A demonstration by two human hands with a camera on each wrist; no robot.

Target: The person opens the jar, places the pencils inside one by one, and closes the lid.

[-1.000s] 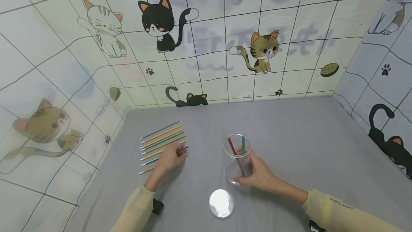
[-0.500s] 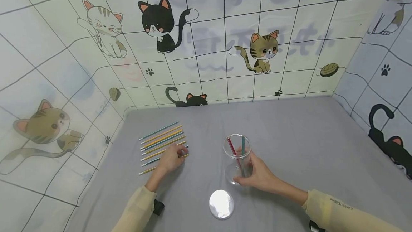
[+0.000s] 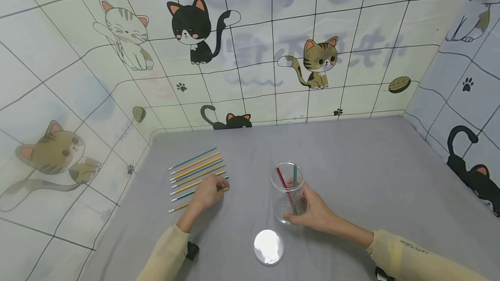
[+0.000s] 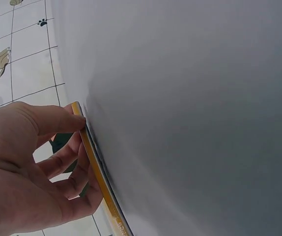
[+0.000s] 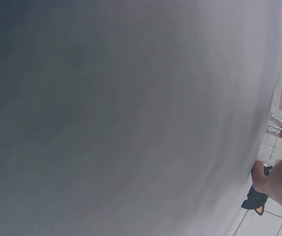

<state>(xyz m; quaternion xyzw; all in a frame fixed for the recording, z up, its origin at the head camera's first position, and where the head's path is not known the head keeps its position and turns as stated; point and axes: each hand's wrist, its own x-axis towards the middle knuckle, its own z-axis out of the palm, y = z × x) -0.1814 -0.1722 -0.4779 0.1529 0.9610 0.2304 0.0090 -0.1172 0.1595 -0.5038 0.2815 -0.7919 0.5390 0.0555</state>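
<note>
My left hand (image 3: 208, 191) is over the near end of a row of pencils on the left. Its thumb and fingers pinch a yellow pencil (image 4: 98, 172) close to one end, which shows best in the left wrist view. In the head view, the hand covers the middle of this pencil. My right hand (image 3: 314, 211) grips a clear cup (image 3: 279, 200) from the right side. A red pencil (image 3: 282, 178) and a green pencil (image 3: 295, 175) lean inside the cup. In the right wrist view, only part of the right hand (image 5: 281, 183) shows at the edge.
Several yellow and green pencils (image 3: 195, 158) lie side by side left of centre, eraser ends to the left. A shiny round lid (image 3: 268, 247) lies in front of the cup. Grey cloth (image 3: 363, 164) covers the table, with cat-print curtains (image 3: 254, 47) around it.
The left fingers have come down slightly onto the nearest yellow pencil's right end. My right hand and the cup have stayed in place.
</note>
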